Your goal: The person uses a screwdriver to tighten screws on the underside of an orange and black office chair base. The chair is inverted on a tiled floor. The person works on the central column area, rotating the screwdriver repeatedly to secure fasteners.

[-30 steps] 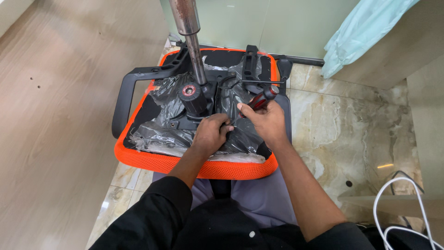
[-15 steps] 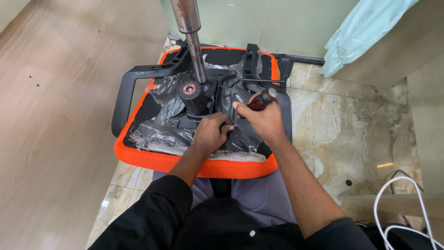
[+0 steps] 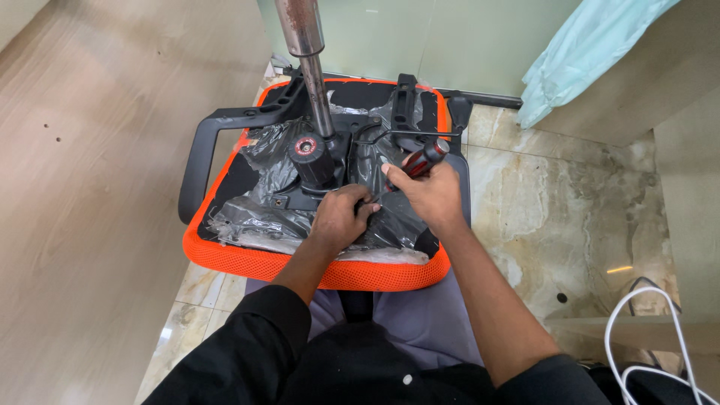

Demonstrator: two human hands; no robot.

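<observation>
With the upturned orange chair seat (image 3: 247, 259) as reference, right hand (image 3: 429, 196) grips a red-black screwdriver (image 3: 421, 160), shaft angled down-left toward centre mechanism plate (image 3: 315, 196), where left hand (image 3: 339, 219) presses down, fingers curled, nearer the tip.

I see an upturned orange chair seat (image 3: 262, 259) resting on my lap. My right hand (image 3: 427, 196) grips a red-handled screwdriver (image 3: 422, 160), tip down near my left hand (image 3: 339, 219), which presses the black plastic wrap (image 3: 262, 221) beside the metal column (image 3: 313, 71).
</observation>
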